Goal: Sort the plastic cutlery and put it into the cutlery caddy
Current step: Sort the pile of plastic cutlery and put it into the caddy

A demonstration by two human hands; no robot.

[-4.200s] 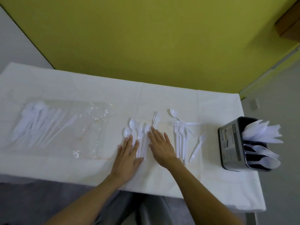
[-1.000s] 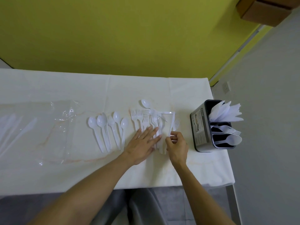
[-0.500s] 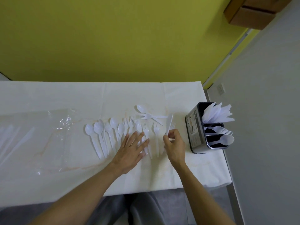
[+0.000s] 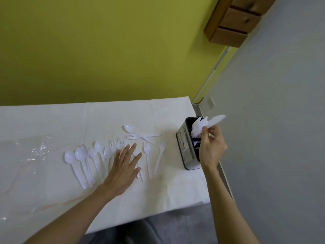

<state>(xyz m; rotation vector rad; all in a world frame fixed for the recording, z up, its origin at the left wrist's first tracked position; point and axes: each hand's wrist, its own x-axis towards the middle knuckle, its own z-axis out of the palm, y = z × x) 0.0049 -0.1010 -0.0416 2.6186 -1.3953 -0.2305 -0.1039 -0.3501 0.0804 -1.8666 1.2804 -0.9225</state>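
Right hand (image 4: 212, 148) pinches knife (image 4: 216, 120) over caddy (image 4: 184, 148) at table (image 4: 190, 194) edge; left hand (image 4: 123, 166) flat on forks (image 4: 120, 142).

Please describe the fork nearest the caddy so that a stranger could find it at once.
On the white table, find the dark caddy at the right end. Just left of it lies a fork, prongs away from the person. It is the rightmost loose fork, tilted toward the caddy.

White spoons (image 4: 80, 155) and forks (image 4: 146, 155) lie on a white tablecloth (image 4: 52, 120); black caddy (image 4: 186, 152), yellow-green wall (image 4: 105, 50), brown wooden box (image 4: 233, 23).
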